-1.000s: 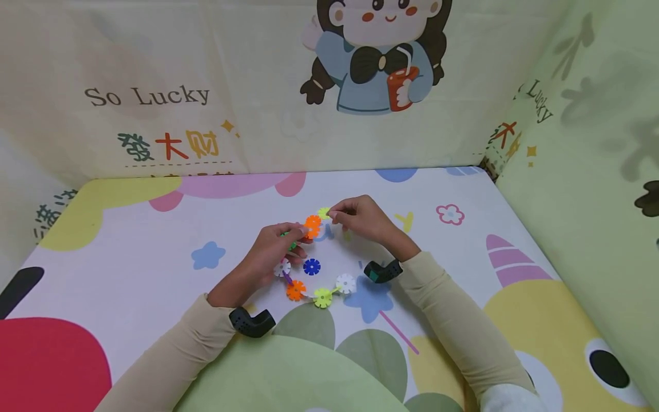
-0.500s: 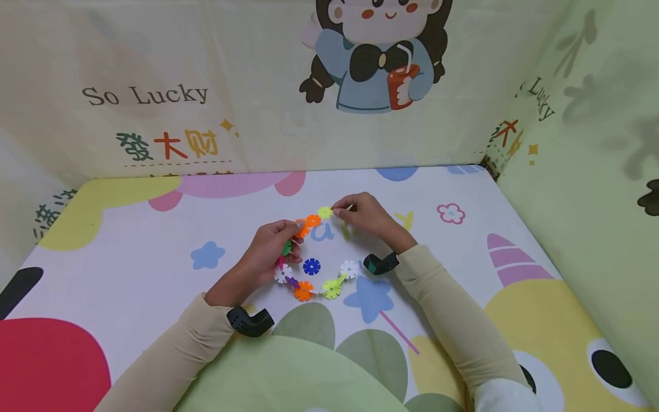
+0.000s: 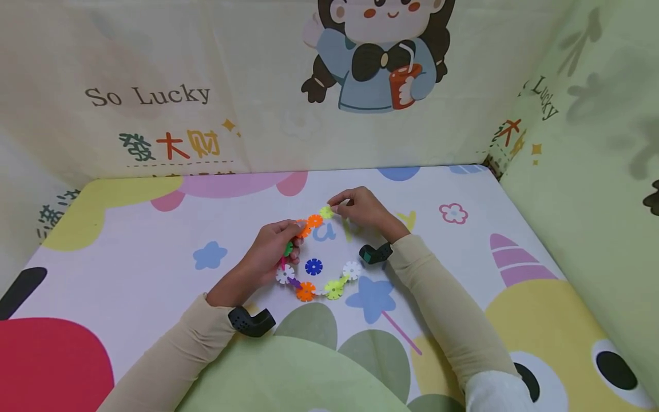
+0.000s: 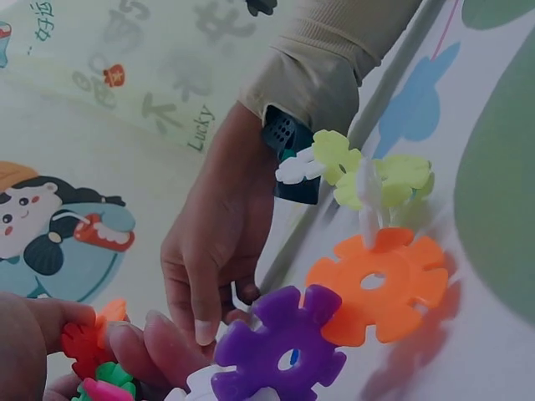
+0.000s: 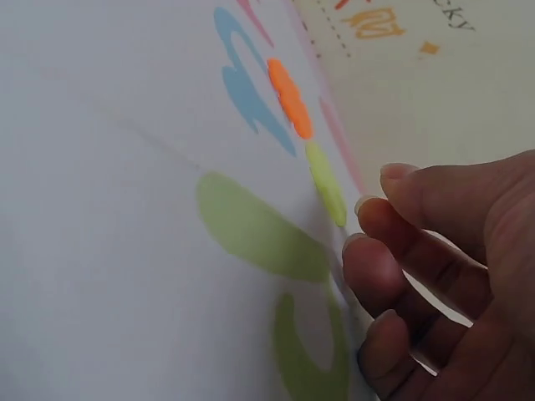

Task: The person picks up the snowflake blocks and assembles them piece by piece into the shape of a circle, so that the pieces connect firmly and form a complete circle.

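Observation:
A curved chain of interlocking plastic flower discs runs around the left hand (image 3: 273, 252). That hand pinches an orange disc (image 3: 305, 230) between thumb and fingers. Another orange disc (image 3: 315, 220) and a yellow-green disc (image 3: 326, 212) extend from it. The right hand (image 3: 362, 207) has its fingertips right at the yellow-green disc; in the right wrist view, thumb and forefinger are slightly apart with nothing between them. The chain's other end curves below through a white disc (image 3: 285, 274), a purple disc (image 4: 280, 351), an orange disc (image 4: 384, 284) and a yellow-green disc (image 3: 333, 289).
A loose blue disc (image 3: 314, 266) lies inside the curve of the chain. A white disc (image 3: 352, 270) ends the lower arm of the chain. The patterned tabletop (image 3: 154, 297) meets a printed cloth wall (image 3: 268, 114) behind.
The left hand has moved slightly left, and the lower part of the chain has shifted right. The right hand has risen a little in the head view, its fingertips staying by the yellow-green disc.

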`<state>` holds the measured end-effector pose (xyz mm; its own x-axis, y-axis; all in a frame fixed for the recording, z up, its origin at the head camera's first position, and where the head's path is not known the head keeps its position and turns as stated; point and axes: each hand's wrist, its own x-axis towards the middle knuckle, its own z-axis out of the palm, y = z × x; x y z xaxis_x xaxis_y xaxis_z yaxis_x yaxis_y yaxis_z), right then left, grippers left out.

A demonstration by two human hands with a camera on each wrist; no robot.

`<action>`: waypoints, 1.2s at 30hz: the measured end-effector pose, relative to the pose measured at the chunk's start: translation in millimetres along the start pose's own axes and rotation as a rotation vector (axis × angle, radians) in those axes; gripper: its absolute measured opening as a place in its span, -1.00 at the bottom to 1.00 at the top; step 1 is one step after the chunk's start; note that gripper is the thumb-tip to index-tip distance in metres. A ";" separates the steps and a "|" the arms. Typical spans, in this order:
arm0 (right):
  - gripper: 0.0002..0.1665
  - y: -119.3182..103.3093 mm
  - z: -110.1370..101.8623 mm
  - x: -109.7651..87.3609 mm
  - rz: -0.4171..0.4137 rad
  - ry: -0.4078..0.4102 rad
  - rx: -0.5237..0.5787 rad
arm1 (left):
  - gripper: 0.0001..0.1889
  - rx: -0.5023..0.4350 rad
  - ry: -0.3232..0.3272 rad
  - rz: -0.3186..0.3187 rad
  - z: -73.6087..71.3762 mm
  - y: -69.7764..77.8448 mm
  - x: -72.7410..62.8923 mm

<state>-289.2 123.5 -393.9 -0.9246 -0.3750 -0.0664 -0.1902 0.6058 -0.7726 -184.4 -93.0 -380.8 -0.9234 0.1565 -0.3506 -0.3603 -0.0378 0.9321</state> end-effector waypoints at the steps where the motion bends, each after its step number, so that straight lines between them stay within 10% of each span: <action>1: -0.76 0.4 -0.3 1.2 0.004 0.000 -0.002 | -0.71 0.005 -0.003 0.004 0.5 0.1 0.0; 23: -0.63 1.4 9.1 13.1 -0.039 -0.057 -0.205 | -0.71 0.028 -0.015 0.012 2.6 1.3 -0.6; 36: -0.75 3.8 4.5 1.6 -0.008 0.007 -0.124 | -0.65 -0.017 -0.031 -0.040 -0.2 -1.6 0.5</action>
<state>-289.9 122.0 -399.7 -0.9251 -0.3756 -0.0561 -0.2363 0.6850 -0.6891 -184.3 -93.0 -382.5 -0.9036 0.1890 -0.3843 -0.3994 -0.0478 0.9155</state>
